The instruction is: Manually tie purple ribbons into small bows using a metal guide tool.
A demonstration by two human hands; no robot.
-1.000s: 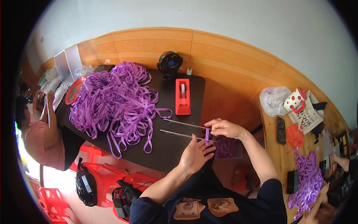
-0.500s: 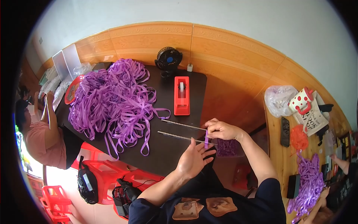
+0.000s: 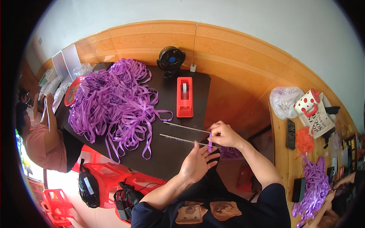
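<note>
Two thin metal rods (image 3: 184, 127) stick out over the dark table's right front edge, nearly parallel with a gap between them. A short piece of purple ribbon (image 3: 210, 146) spans the two rods near their right ends. My right hand (image 3: 226, 136) pinches this ribbon at the upper rod, thumb and fingers closed. Palm up, my left hand (image 3: 194, 164) is open with fingers spread just below the lower rod, its thumb tip and fingers close to the ribbon. To the left lies a big tangled heap of purple ribbon (image 3: 114, 100), one loop reaching toward the rods.
A red tape dispenser (image 3: 184, 108) and a black fan (image 3: 171, 60) stand beyond the rods. Red plastic chairs (image 3: 104, 173) are at front left. One person (image 3: 45, 146) sits at left. Another's arms work by purple ribbon (image 3: 313, 190) on the wooden table at right.
Both hands keep nearly the same pose at the rods, the right one's fingers shifting only slightly. At far right, the other person's arms have moved lower toward the ribbon.
</note>
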